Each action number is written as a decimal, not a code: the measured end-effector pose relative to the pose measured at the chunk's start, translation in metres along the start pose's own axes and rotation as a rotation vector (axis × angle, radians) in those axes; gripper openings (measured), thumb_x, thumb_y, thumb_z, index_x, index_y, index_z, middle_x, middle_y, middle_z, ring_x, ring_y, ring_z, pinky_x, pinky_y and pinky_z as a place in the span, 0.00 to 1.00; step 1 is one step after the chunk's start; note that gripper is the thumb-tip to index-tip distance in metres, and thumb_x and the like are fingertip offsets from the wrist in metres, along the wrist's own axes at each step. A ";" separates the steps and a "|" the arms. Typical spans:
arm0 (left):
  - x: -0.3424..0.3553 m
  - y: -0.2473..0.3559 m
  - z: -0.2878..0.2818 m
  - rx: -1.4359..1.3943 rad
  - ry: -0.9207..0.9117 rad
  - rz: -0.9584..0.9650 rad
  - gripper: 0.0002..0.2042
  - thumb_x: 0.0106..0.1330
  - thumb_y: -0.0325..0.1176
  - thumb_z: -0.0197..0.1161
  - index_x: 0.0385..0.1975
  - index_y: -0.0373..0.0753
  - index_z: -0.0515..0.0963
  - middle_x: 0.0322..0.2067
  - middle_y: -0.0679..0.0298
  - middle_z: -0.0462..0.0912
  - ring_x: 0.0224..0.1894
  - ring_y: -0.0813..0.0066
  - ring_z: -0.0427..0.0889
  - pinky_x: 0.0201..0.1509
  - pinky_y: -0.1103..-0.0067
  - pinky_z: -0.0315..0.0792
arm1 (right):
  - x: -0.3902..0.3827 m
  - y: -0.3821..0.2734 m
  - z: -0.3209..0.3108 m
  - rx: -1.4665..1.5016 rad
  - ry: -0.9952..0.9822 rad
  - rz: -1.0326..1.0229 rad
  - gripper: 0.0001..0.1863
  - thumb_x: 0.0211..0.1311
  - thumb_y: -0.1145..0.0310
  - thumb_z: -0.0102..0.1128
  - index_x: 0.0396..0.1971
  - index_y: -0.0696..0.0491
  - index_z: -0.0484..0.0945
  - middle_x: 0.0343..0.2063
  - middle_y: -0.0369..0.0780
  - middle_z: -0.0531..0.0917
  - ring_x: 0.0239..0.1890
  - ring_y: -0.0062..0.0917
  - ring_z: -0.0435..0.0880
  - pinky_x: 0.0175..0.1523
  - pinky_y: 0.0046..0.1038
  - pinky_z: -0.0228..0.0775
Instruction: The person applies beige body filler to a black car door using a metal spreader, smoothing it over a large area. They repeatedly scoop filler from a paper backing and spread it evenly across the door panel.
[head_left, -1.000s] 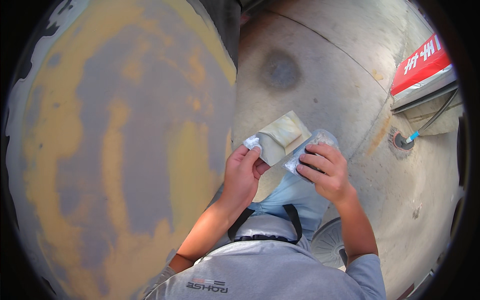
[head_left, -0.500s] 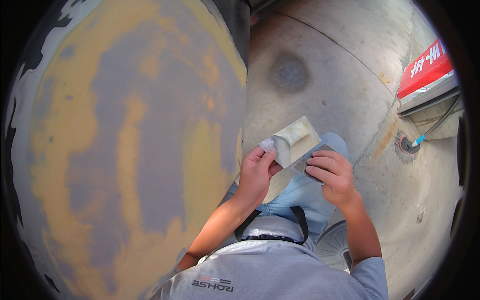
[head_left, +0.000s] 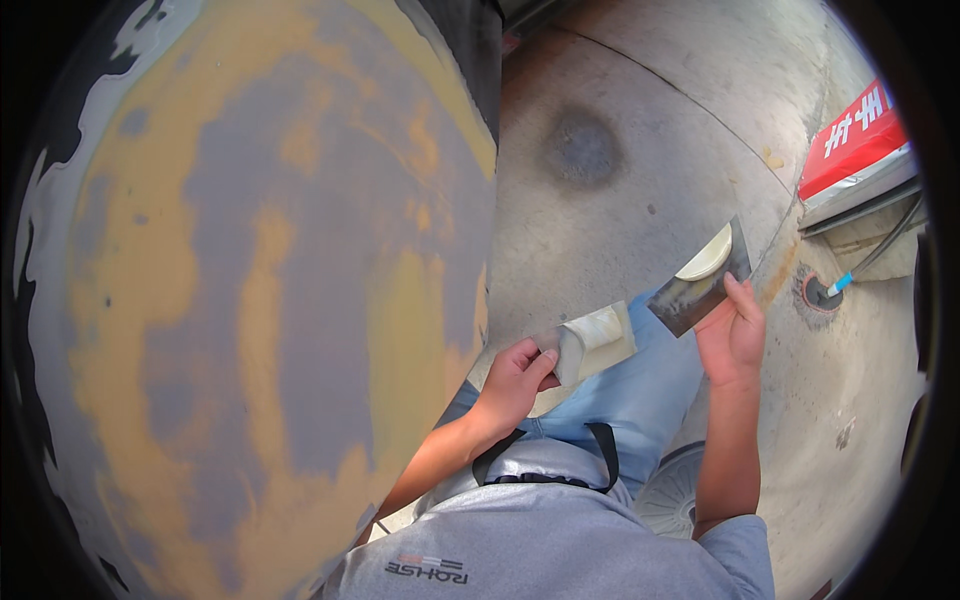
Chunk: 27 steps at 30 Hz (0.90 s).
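Observation:
In the head view my left hand [head_left: 518, 382] grips a flat, pale rectangular board [head_left: 612, 347] with a mound of cream putty [head_left: 595, 325] on it. Higher and further right, my right hand [head_left: 732, 335] holds a dark metal spreader [head_left: 675, 305] from below, tilted, with a curved blob of pale putty [head_left: 706, 258] along its upper edge. The board and spreader are apart. Left of both hands is a large panel [head_left: 280, 350] patched in yellow, tan and grey.
Below is a concrete floor [head_left: 650, 120] with a dark stain. At the right are a red and white box-like object [head_left: 850, 150] and a hose [head_left: 860, 260] with a blue end at a round floor opening. A round, ridged grey object [head_left: 670, 495] sits beside my jeans.
My right hand has moved up and right, turning the spreader over so putty shows on it. My left hand and its board have moved down, away from the spreader.

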<state>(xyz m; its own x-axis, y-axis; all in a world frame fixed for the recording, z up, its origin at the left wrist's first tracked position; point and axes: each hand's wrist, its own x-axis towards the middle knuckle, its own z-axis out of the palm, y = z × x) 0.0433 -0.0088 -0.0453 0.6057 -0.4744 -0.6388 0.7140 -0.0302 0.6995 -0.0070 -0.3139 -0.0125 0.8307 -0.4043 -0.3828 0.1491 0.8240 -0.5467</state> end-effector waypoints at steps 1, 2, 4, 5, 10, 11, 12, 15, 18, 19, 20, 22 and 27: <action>-0.002 0.000 0.000 0.006 -0.001 -0.003 0.14 0.83 0.32 0.55 0.59 0.30 0.78 0.54 0.58 0.85 0.55 0.70 0.86 0.63 0.72 0.82 | 0.003 -0.003 0.004 0.002 0.072 0.016 0.22 0.78 0.74 0.49 0.69 0.54 0.69 0.67 0.43 0.76 0.70 0.36 0.76 0.74 0.46 0.68; -0.004 -0.002 0.000 -0.002 0.011 -0.005 0.14 0.83 0.32 0.55 0.58 0.29 0.79 0.52 0.59 0.85 0.54 0.71 0.86 0.62 0.73 0.82 | 0.006 -0.005 0.007 0.018 -0.002 0.027 0.22 0.78 0.74 0.49 0.69 0.54 0.69 0.67 0.43 0.76 0.70 0.36 0.76 0.74 0.46 0.68; -0.011 0.000 0.003 -0.018 0.044 -0.016 0.14 0.82 0.33 0.56 0.55 0.29 0.80 0.49 0.60 0.85 0.51 0.74 0.85 0.60 0.75 0.83 | 0.013 -0.011 0.021 0.024 -0.011 0.024 0.22 0.78 0.74 0.49 0.69 0.55 0.68 0.67 0.43 0.76 0.70 0.37 0.75 0.74 0.47 0.68; -0.013 0.002 0.005 -0.015 0.056 -0.024 0.14 0.82 0.32 0.56 0.56 0.28 0.79 0.49 0.60 0.85 0.51 0.75 0.85 0.60 0.75 0.83 | 0.019 -0.013 0.029 0.016 -0.034 0.039 0.22 0.79 0.74 0.49 0.69 0.56 0.68 0.67 0.44 0.76 0.70 0.37 0.76 0.74 0.47 0.68; -0.032 0.022 0.018 -0.004 0.105 -0.025 0.15 0.83 0.32 0.55 0.60 0.28 0.79 0.51 0.60 0.85 0.54 0.74 0.85 0.62 0.73 0.82 | 0.057 -0.023 0.079 0.017 -0.181 0.110 0.22 0.80 0.74 0.48 0.70 0.56 0.67 0.68 0.44 0.77 0.70 0.37 0.76 0.75 0.46 0.68; -0.036 0.023 0.019 -0.007 0.110 -0.017 0.15 0.83 0.32 0.55 0.60 0.29 0.79 0.52 0.60 0.85 0.54 0.74 0.84 0.63 0.73 0.81 | 0.064 -0.020 0.086 0.034 -0.247 0.146 0.22 0.79 0.74 0.48 0.69 0.56 0.67 0.67 0.44 0.77 0.70 0.36 0.76 0.74 0.45 0.68; -0.040 0.025 0.021 -0.008 0.120 -0.015 0.15 0.83 0.32 0.54 0.60 0.29 0.79 0.52 0.60 0.85 0.55 0.73 0.84 0.64 0.72 0.81 | 0.074 -0.019 0.093 0.015 -0.224 0.165 0.22 0.79 0.75 0.48 0.69 0.56 0.67 0.67 0.44 0.77 0.70 0.36 0.77 0.74 0.45 0.69; -0.047 0.029 0.026 -0.043 0.137 -0.014 0.15 0.84 0.31 0.53 0.61 0.30 0.79 0.53 0.61 0.85 0.56 0.74 0.84 0.66 0.72 0.80 | 0.096 -0.011 0.113 -0.025 -0.202 0.210 0.20 0.79 0.74 0.48 0.67 0.57 0.69 0.65 0.43 0.79 0.68 0.35 0.79 0.73 0.44 0.70; -0.051 0.040 0.024 -0.065 0.111 -0.054 0.14 0.84 0.31 0.54 0.60 0.31 0.79 0.53 0.62 0.86 0.55 0.75 0.84 0.65 0.72 0.80 | 0.106 -0.011 0.138 -0.034 -0.284 0.180 0.20 0.78 0.75 0.50 0.67 0.58 0.72 0.64 0.43 0.81 0.66 0.32 0.81 0.70 0.40 0.73; -0.052 0.042 0.022 -0.089 0.078 -0.046 0.14 0.84 0.31 0.54 0.60 0.31 0.80 0.52 0.62 0.86 0.55 0.75 0.84 0.65 0.72 0.80 | 0.108 -0.011 0.145 0.003 -0.342 0.172 0.20 0.78 0.75 0.50 0.66 0.58 0.73 0.63 0.43 0.82 0.65 0.31 0.82 0.70 0.39 0.73; -0.053 0.048 0.021 -0.070 0.068 -0.065 0.13 0.84 0.31 0.54 0.58 0.31 0.80 0.51 0.63 0.86 0.53 0.76 0.84 0.63 0.73 0.80 | 0.108 -0.011 0.155 -0.029 -0.290 0.175 0.20 0.78 0.76 0.50 0.66 0.58 0.74 0.63 0.43 0.83 0.64 0.31 0.82 0.70 0.39 0.73; -0.053 0.053 0.011 -0.007 0.049 -0.128 0.13 0.84 0.31 0.54 0.57 0.31 0.80 0.50 0.63 0.86 0.52 0.77 0.84 0.61 0.74 0.81 | 0.104 0.000 0.167 -0.028 -0.342 0.160 0.19 0.77 0.77 0.51 0.64 0.58 0.75 0.61 0.42 0.84 0.63 0.30 0.83 0.69 0.38 0.73; -0.050 0.050 0.001 0.063 -0.048 -0.175 0.12 0.84 0.32 0.54 0.55 0.33 0.81 0.50 0.64 0.86 0.53 0.77 0.84 0.62 0.75 0.80 | 0.090 0.013 0.178 -0.144 -0.296 0.090 0.18 0.74 0.78 0.56 0.62 0.57 0.79 0.57 0.40 0.86 0.60 0.25 0.83 0.68 0.34 0.73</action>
<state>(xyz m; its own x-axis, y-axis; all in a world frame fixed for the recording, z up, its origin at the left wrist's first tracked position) 0.0479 0.0123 0.0222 0.4561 -0.4984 -0.7373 0.7824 -0.1702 0.5991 0.1657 -0.2686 0.0782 0.9598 -0.1826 -0.2133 0.0084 0.7780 -0.6282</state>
